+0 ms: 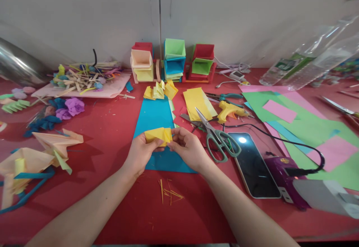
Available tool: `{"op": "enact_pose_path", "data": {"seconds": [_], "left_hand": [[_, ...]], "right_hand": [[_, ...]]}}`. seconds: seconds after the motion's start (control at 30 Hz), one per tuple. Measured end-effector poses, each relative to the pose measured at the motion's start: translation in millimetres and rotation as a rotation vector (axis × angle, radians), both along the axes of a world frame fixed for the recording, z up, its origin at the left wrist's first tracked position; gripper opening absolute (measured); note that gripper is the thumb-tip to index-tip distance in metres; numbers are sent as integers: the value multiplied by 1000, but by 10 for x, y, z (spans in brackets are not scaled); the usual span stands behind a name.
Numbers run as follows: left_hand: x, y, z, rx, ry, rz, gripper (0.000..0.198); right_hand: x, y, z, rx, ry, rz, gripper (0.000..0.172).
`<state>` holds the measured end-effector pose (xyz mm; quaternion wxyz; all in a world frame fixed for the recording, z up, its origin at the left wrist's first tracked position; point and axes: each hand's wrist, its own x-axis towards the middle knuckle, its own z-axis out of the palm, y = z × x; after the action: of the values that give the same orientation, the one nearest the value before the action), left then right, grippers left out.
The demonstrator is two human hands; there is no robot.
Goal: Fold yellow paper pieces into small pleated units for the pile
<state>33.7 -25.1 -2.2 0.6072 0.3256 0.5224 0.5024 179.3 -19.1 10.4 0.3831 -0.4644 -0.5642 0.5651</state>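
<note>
A folded piece of yellow paper (157, 135) is pinched between both hands above a blue paper sheet (154, 114). My left hand (144, 150) grips its left part, thumb along the lower edge. At its right end, my right hand (186, 146) holds it with thumb and fingers. Several folded yellow paper pieces (159, 90) lie at the far end of the blue sheet. A stack of yellow paper (198, 103) is beyond my right hand, and green-handled scissors (220, 138) lie just right of it.
Right of the scissors are a phone (254, 164), a purple power strip (286, 181) with a black cable, a yellow glue gun (231, 110) and coloured paper sheets (314, 127). Folded paper boxes (174, 58) stand by the wall. Paper crafts (60, 142) sit left; yellow scraps (169, 193) lie in front.
</note>
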Motion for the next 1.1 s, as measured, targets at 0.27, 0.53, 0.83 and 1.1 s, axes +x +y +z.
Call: {"op": "enact_pose_path", "data": {"seconds": [0.27,0.53,0.83,1.1], "left_hand": [[22,13,16,-28,-23,33,24],[61,1,8,2,6,35,25],[45,-22,5,-18,-27,15,25],[29,-20,0,-15,-29,-23,24]], "right_hand": [[-3,8,2,11,-22,9,21],[-17,2,-23,64,-60,-9,26],[5,22,-47,12,-1,52,23],[-21,-6,-7,71,-140,6,20]]}}
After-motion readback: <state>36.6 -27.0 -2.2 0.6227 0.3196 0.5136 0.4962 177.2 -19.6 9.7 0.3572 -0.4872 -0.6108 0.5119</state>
